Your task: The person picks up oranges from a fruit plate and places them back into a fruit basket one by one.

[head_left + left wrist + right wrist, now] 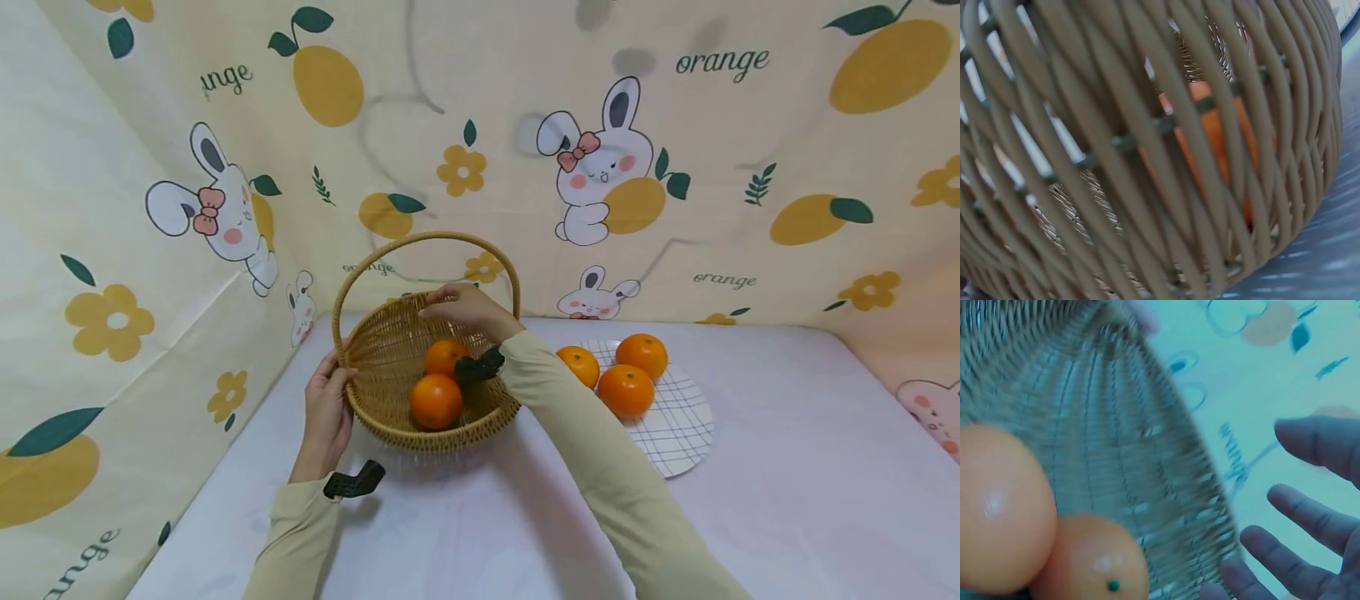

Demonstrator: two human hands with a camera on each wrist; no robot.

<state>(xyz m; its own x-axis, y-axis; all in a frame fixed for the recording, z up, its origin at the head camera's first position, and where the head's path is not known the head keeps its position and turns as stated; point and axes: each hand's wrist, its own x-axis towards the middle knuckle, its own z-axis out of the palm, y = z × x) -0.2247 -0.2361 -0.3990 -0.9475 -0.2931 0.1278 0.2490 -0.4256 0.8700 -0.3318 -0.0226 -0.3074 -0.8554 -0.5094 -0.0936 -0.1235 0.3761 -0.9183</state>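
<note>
A wicker basket (420, 437) with a tall arched handle stands on the table at the middle left. Two oranges (437, 402) lie in it, and the right wrist view shows one orange (1100, 562) with a green stem spot. My left hand (328, 408) grips the basket's left side where the handle meets the rim. Over the back right of the basket is my right hand (472, 310), holding nothing. In the right wrist view its fingers (1310, 519) are spread near the rim. Basket weave (1129, 144) fills the left wrist view, with orange showing through gaps.
Right of the basket, a white plate (678, 433) with blue grid lines holds three oranges (626, 392), partly behind my right sleeve. A pale cloth covers the table (780, 467). Printed fabric (480, 100) with rabbits and oranges rises behind and at the left.
</note>
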